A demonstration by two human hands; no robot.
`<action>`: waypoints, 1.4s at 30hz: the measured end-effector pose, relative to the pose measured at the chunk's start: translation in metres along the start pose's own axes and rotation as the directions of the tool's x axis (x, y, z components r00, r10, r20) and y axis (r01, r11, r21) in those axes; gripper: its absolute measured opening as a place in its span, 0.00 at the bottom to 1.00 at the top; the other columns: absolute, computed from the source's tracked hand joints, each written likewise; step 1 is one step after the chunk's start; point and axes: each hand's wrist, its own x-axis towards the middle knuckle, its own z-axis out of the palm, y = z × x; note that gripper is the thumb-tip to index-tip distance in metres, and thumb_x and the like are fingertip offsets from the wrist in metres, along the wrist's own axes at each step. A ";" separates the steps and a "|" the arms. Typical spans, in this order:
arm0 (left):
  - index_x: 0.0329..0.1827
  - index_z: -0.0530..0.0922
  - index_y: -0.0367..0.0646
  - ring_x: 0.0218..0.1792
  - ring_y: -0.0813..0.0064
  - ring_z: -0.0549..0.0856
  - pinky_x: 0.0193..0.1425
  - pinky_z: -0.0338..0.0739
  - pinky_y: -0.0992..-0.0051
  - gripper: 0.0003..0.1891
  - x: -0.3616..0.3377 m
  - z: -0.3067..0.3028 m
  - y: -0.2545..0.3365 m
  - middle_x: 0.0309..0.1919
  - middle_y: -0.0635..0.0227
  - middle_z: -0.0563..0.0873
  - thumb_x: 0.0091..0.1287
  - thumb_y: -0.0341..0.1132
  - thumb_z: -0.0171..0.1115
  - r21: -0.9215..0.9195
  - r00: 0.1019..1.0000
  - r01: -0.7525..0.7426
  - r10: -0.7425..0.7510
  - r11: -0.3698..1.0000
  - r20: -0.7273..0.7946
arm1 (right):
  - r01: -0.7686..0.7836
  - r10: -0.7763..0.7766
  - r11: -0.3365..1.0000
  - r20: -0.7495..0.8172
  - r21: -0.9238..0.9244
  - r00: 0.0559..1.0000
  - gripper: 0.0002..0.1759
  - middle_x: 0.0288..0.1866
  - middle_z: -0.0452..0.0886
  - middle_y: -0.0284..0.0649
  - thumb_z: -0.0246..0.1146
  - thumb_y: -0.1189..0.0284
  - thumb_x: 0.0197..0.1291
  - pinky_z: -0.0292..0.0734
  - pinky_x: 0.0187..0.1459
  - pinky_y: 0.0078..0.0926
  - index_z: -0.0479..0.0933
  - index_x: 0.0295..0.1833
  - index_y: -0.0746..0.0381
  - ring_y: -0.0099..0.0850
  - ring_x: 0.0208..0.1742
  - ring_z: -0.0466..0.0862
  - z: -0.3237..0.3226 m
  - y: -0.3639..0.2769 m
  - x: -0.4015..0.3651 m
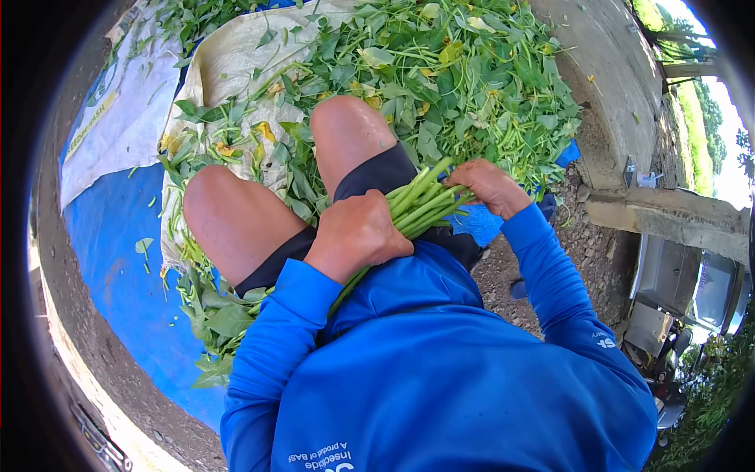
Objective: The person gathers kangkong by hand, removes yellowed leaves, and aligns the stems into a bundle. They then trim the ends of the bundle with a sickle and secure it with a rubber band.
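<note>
1. While clasping a bundle of green stems (425, 200) in the tightly curled left hand (362, 236), angles its long axis across the black shorts (377, 169), with ends pointing forward and right.
2. Meets those ends with the partly curled right hand (491, 189), nearer to them than the left; impossible to say whether pinching any.
3. Trails leaves (228, 322) rearward, apparently from the bundle, beside the left sleeve (271, 338).
4. Sits before a pale sack (236, 63), spread over a blue tarp (118, 259) and bearing a leafy heap (448, 94).
</note>
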 end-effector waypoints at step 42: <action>0.58 0.84 0.29 0.39 0.65 0.92 0.50 0.85 0.67 0.35 -0.005 -0.055 -0.007 0.37 0.58 0.93 0.55 0.48 0.85 -0.469 0.986 -0.126 0.160 0.874 0.035 | 0.463 -0.833 -0.472 0.552 -0.750 0.045 0.16 0.54 0.87 0.40 0.66 0.68 0.64 0.78 0.68 0.52 0.83 0.56 0.58 0.42 0.61 0.87 0.054 -0.135 -0.081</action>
